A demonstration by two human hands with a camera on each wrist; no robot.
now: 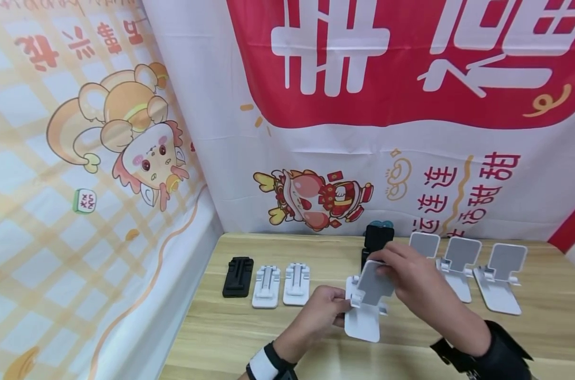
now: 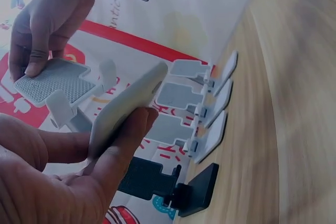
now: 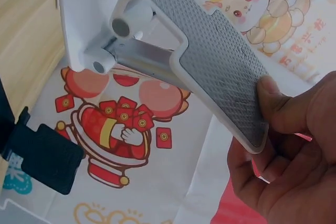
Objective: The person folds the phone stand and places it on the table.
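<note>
Both hands hold one white folding phone stand [image 1: 362, 322], its grey-padded back plate [image 3: 220, 61] swung up from the base. My left hand [image 1: 322, 311] grips the base at its left edge, thumb on one side and fingers on the other, as the left wrist view shows. With thumb and fingers, my right hand [image 1: 406, 277] pinches the upper end of the back plate. The metal hinge arm [image 3: 144, 59] between base and plate shows in the right wrist view. Held over the wooden table [image 1: 230, 338], the stand is tilted.
Folded flat at the left lie a black stand [image 1: 238, 277] and two white stands [image 1: 267, 287]. An unfolded black stand [image 1: 379, 237] is behind the right hand, partly hidden. Three unfolded white stands [image 1: 498, 279] line the right side. A printed cloth [image 1: 230, 184] hangs along the table's back edge.
</note>
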